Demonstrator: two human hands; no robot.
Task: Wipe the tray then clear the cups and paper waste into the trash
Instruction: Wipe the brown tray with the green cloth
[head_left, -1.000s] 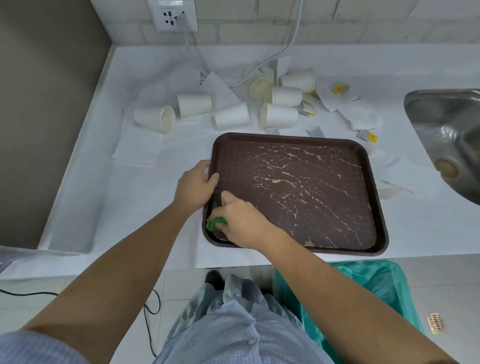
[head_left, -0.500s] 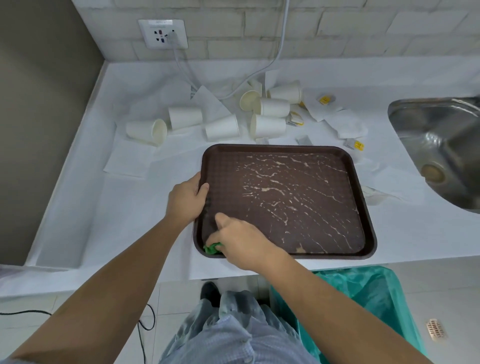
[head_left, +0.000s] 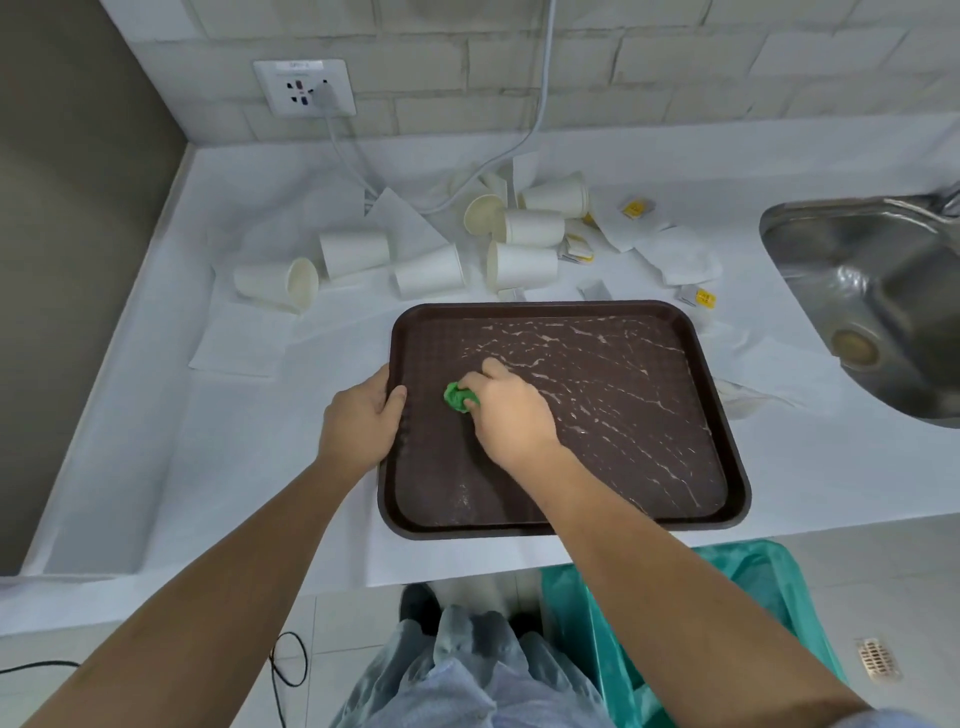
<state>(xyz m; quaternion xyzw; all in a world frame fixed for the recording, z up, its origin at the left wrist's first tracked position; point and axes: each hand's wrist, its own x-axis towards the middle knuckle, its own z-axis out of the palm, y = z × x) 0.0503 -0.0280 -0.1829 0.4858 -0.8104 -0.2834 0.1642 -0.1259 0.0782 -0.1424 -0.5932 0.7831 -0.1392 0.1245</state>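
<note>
Right hand (head_left: 511, 415) fingers closed around one green cloth (head_left: 460, 398), pressed on the left part of the one brown tray (head_left: 691, 332). Left hand (head_left: 363, 415) fingers curled over the tray's left rim. Beyond the tray: seven white paper cups (head_left: 524, 265) on their sides, scattered napkins (head_left: 236, 345). Teal-lined trash bin (head_left: 769, 571) below the tray's near edge.

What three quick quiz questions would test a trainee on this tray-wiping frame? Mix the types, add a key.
1. True or false: the left hand steadies the tray by its left rim.
2. What does the right hand press on the tray? A) paper cup B) green cloth C) napkin
3. Fill in: the white streaks cover mostly the tray's ____ side.

Key: 1 true; 2 B; 3 right.
</note>
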